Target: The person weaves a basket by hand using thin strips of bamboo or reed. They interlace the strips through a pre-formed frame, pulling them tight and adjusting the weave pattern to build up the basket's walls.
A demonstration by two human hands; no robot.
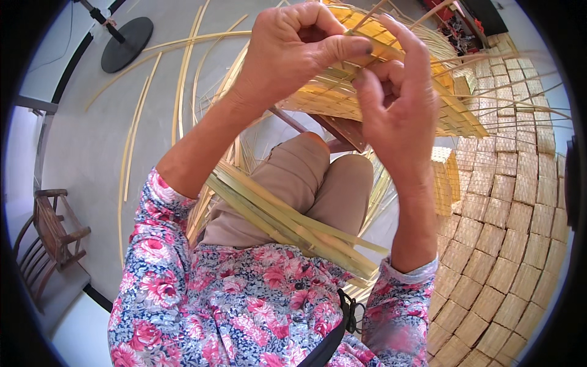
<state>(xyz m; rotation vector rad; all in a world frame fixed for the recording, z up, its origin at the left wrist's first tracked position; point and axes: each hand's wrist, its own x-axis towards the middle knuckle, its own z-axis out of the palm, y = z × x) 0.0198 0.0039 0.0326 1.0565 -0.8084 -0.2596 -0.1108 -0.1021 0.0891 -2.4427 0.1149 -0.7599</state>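
A wooden chair stands far left, loose bamboo strips on the floor beside it. Over the lap, the left hand pinches a strip at the rim of the half-woven basket; the right hand grips the same weave. Stacked woven mats lie right

Hands: my left hand and my right hand meet on the woven basket, above my knees.
Lap: a strip bundle lies across it.
Right: stacked woven pieces.
Left: a chair; loose strips on the floor.
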